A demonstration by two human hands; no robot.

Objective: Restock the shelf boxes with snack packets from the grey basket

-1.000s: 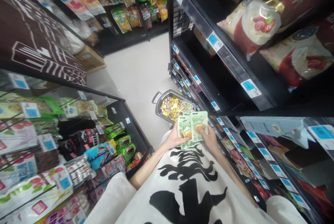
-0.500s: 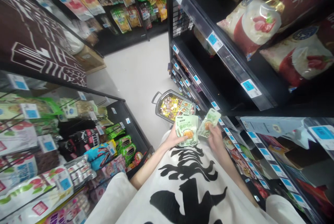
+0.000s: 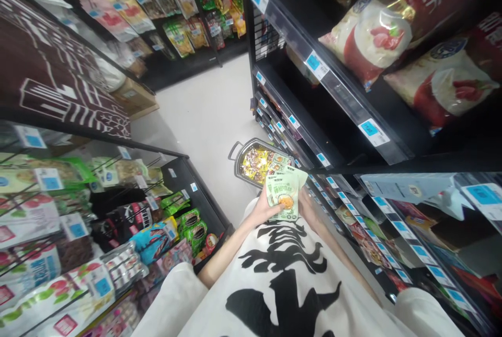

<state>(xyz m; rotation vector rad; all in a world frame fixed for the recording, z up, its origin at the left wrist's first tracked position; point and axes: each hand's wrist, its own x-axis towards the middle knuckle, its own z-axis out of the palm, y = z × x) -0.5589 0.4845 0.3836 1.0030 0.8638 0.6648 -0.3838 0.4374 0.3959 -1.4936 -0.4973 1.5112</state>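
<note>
My left hand (image 3: 266,207) grips pale green snack packets (image 3: 283,195) printed with orange food, its thumb across the front. Close against their right side is my right hand (image 3: 308,207), mostly hidden behind them. A further pale green packet (image 3: 301,177) peeks out behind the front ones, at that hand. Just past the packets, a dark shopping basket (image 3: 238,168) with a loop handle stands low by the shelf. Inside it lie yellow-and-brown wrapped snacks (image 3: 254,163) and more green packets (image 3: 279,159).
Hanging bags of snacks (image 3: 192,227) line the left rack. A tall black shelf (image 3: 345,99) with price tags and large oatmeal bags (image 3: 376,38) rises on the right. Pale floor (image 3: 204,112) runs between, with a cardboard box (image 3: 137,97) at the far left.
My right hand has moved left, bringing its green packet behind those in my left hand. Before, the two hands held their packets apart. The view has shifted slightly.
</note>
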